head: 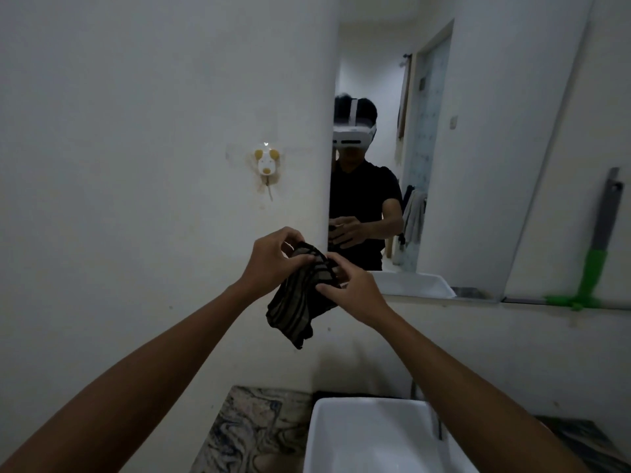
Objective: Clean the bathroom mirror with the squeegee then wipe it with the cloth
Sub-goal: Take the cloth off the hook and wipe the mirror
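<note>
A dark striped cloth (297,302) hangs in front of me, held at its top by both hands. My left hand (271,257) pinches its upper left edge. My right hand (351,288) grips the upper right part with the fingers curled into the fabric. The frameless mirror (478,148) is on the wall just beyond and to the right of my hands; it reflects a person in a headset. A squeegee (596,268) with a green head and grey handle leans upright on the ledge at the mirror's right end.
A white rectangular sink (368,438) sits below my arms in a marbled countertop (252,428). A small dog-shaped wall hook (267,163) is stuck on the white wall left of the mirror. A narrow ledge (532,299) runs under the mirror.
</note>
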